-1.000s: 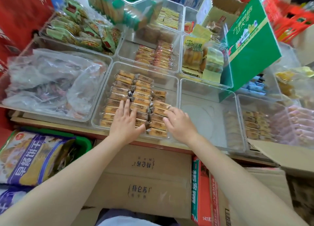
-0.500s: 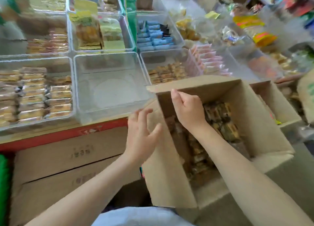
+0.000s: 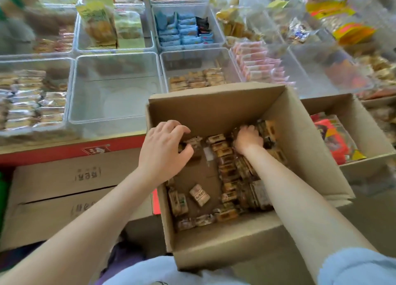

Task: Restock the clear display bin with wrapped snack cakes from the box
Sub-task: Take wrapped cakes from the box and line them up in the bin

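both hands have gone from the bins down into the box [image 3: 225, 104], lower centre. left hand [image 3: 162, 149] curls its grip round a cake [image 3: 190, 144]; right hand [image 3: 248, 138] digs into the cakes [image 3: 227, 167], grip hidden, can't tell. empty bin [image 3: 113, 92] waits centre-left, nothing barring it; full bins all around.

head-worn view, angled down, close above box [image 3: 214, 111]

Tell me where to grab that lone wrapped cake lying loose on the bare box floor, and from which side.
Take the lone wrapped cake across its short sides, coming straight down from above. It lies flat and tilted on the box floor, with bare cardboard around it, so fingers likely fit either side.
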Tool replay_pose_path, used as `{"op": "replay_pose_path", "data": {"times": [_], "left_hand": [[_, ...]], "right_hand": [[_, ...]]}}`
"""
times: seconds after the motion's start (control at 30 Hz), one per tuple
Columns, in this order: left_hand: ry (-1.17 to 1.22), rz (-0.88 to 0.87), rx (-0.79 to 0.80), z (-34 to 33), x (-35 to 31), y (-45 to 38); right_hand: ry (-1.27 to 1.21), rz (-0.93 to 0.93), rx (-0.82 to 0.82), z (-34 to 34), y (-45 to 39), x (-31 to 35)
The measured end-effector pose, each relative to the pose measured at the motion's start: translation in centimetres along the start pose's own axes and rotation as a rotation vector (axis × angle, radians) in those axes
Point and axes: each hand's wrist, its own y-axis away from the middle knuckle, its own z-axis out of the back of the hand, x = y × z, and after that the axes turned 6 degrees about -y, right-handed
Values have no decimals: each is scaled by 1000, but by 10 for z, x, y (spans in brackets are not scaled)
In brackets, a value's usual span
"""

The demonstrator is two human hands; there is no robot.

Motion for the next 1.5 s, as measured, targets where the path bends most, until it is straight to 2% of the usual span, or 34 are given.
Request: {"op": "replay_pose_path", "data": {"times": [0.1,0.17,0.23,0.3,0.43,0.53,0.73,0.83,0.9,0.97,1.03,1.13,1.23,1.33,1.4,1.5], "left_hand": [[-17,17,17,0,-6,1],[-25,28,11,0,-8,0],[-32,34,-1,0,-8,0],[-28,39,-5,-1,-8,0],[24,41,-25,-3,-10,-1],[162,42,-72,-4,-6,-2],[254,-133,-195,21,13,-6],[504,-125,-195,45,39,-11],[786,6,-177,63,60,-12],[1107,237,-122,86,82,-12],[1241,391,-88,104,110,-11],[1176,428,4,121,162,-8],[1116,466,91,131,224,-9],[1052,516,53,131,302,-13],[765,516,2,119,363,-15],[249,532,23,93,450,-18]], "right_hand": [[100,58,-119,-12,-6,-1],[114,128,-141,-17,-4,0],[55,193,-175,-21,-4,0],[-108,216,-175,-18,-4,0],[-862,151,114,21,10,16],[-1249,225,347,54,37,34],[-1457,465,644,96,93,71],[-1462,524,764,111,113,100],[-1478,548,766,115,120,124],[-1468,556,669,114,124,152],[-1392,599,523,108,127,186],[-1287,650,442,94,132,251],[-1279,594,395,83,132,323],[-1290,500,367,68,124,389],[-1232,447,303,54,112,430],[-1121,374,246,39,91,484]]}}
